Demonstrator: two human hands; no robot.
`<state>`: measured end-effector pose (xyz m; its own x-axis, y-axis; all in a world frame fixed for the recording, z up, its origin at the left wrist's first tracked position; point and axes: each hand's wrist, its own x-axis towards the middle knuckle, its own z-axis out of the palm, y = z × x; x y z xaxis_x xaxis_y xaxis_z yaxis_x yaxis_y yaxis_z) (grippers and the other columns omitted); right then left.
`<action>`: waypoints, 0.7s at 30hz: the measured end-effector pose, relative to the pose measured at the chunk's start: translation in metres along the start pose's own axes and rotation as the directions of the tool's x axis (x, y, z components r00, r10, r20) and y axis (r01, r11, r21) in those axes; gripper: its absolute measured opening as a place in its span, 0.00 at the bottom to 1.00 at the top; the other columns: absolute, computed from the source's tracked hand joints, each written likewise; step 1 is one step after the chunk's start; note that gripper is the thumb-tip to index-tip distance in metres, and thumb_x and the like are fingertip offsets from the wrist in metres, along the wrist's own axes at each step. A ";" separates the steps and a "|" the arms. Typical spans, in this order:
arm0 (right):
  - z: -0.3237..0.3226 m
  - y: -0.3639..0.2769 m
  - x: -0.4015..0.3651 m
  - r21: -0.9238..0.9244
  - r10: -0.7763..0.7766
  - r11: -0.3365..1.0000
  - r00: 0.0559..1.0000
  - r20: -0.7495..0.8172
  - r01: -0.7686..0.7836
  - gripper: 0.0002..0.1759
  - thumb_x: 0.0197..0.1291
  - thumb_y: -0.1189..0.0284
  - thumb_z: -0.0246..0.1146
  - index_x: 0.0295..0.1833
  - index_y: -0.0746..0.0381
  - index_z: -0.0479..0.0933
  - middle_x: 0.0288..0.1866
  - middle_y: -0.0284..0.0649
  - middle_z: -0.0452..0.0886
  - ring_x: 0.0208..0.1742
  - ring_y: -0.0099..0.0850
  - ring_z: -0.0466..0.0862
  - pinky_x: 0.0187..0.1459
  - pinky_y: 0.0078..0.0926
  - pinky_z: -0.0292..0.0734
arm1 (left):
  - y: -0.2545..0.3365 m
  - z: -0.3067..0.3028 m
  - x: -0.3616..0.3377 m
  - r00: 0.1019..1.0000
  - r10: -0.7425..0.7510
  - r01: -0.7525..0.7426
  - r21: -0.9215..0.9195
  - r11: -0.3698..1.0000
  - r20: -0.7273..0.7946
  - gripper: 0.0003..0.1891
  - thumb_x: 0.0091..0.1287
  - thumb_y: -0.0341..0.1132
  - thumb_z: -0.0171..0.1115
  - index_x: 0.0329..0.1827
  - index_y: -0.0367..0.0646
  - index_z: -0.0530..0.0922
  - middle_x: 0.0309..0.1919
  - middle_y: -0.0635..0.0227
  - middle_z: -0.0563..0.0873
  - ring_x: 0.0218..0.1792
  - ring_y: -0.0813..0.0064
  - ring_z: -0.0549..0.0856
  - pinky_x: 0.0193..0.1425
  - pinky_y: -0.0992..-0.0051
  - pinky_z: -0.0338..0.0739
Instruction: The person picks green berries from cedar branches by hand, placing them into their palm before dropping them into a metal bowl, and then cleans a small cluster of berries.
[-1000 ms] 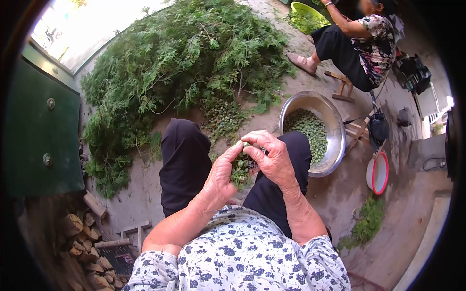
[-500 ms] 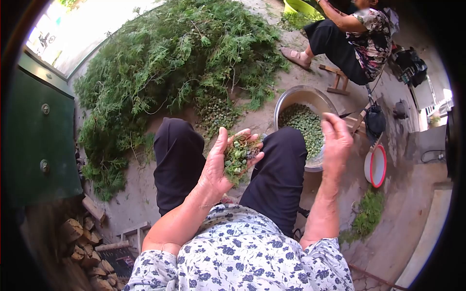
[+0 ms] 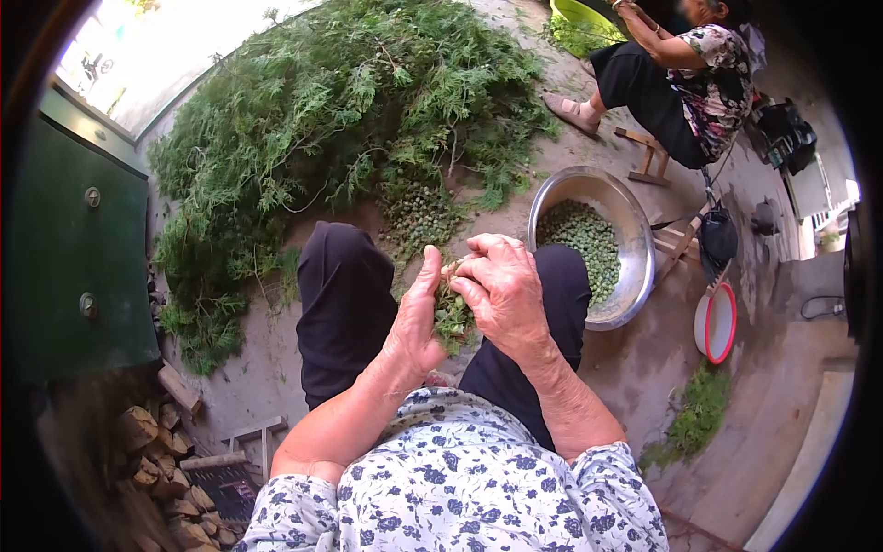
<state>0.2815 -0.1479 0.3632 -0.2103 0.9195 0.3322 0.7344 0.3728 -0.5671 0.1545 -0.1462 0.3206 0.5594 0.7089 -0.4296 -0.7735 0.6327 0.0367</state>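
Observation:
My left hand [image 3: 414, 320] is cupped, palm up, between my knees. In it lies a handful of small green cones and leafy conifer bits [image 3: 452, 324]. Over that handful my right hand [image 3: 510, 296] bends down, its thumb and fingertips drawn together at the green bits. What sits between those fingertips is hidden. Right of my knee stands a wide metal bowl [image 3: 636, 293], tilted in view, with many small green cones [image 3: 593, 250] inside. On the ground beyond my knees is a heap of similar cones [image 3: 421, 219].
A large pile of cut conifer branches [image 3: 340, 110] covers the ground ahead. A seated person [image 3: 681, 69] works at the upper right near a yellow-green tub [image 3: 589, 20]. A red-rimmed basin [image 3: 715, 322], a loose sprig [image 3: 699, 405] and split firewood [image 3: 166, 460] lie around.
My right hand has swung left from beside the metal bowl to the handful in my left palm. My left hand stays in nearly the same place, still holding the green bits.

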 end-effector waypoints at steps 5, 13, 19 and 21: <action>-0.013 0.002 0.001 0.275 0.101 0.959 0.986 -0.132 -0.062 0.06 0.56 0.77 0.63 0.40 0.63 0.81 0.43 0.42 0.80 0.44 0.33 0.80 0.43 0.30 0.78 | 0.003 0.006 -0.002 1.000 0.016 -0.015 0.085 0.996 -0.008 0.29 0.69 0.60 0.47 0.52 0.40 0.77 0.43 0.63 0.84 0.42 0.71 0.85 0.48 0.68 0.83; -0.015 0.015 0.001 0.941 0.346 -0.166 0.876 0.335 -0.294 0.10 0.64 0.78 0.55 0.51 0.67 0.71 0.39 0.42 0.81 0.34 0.24 0.81 0.34 0.18 0.78 | 0.003 0.010 0.000 0.999 0.043 -0.041 0.135 0.990 -0.010 0.31 0.69 0.60 0.46 0.55 0.38 0.75 0.42 0.62 0.85 0.41 0.70 0.85 0.48 0.67 0.82; -0.013 0.002 0.002 0.743 0.350 0.493 0.885 0.307 -0.453 0.08 0.59 0.76 0.63 0.43 0.65 0.79 0.37 0.36 0.78 0.35 0.25 0.77 0.37 0.21 0.74 | 0.005 -0.002 0.000 0.999 0.021 -0.017 0.141 0.990 -0.026 0.29 0.69 0.59 0.48 0.53 0.39 0.76 0.40 0.63 0.84 0.37 0.71 0.85 0.41 0.70 0.84; -0.009 -0.004 0.002 0.452 0.241 0.841 0.954 0.179 -0.297 0.05 0.57 0.76 0.64 0.39 0.63 0.81 0.36 0.35 0.77 0.37 0.30 0.78 0.42 0.24 0.74 | 0.002 -0.004 0.002 0.994 0.017 -0.010 0.068 0.998 -0.104 0.28 0.69 0.59 0.49 0.52 0.41 0.76 0.38 0.62 0.84 0.38 0.69 0.86 0.38 0.72 0.84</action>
<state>0.2839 -0.1490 0.3729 -0.1391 0.9892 0.0457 0.3883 0.0969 -0.9164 0.1526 -0.1444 0.3165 0.5121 0.6831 -0.5206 -0.7570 0.6454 0.1022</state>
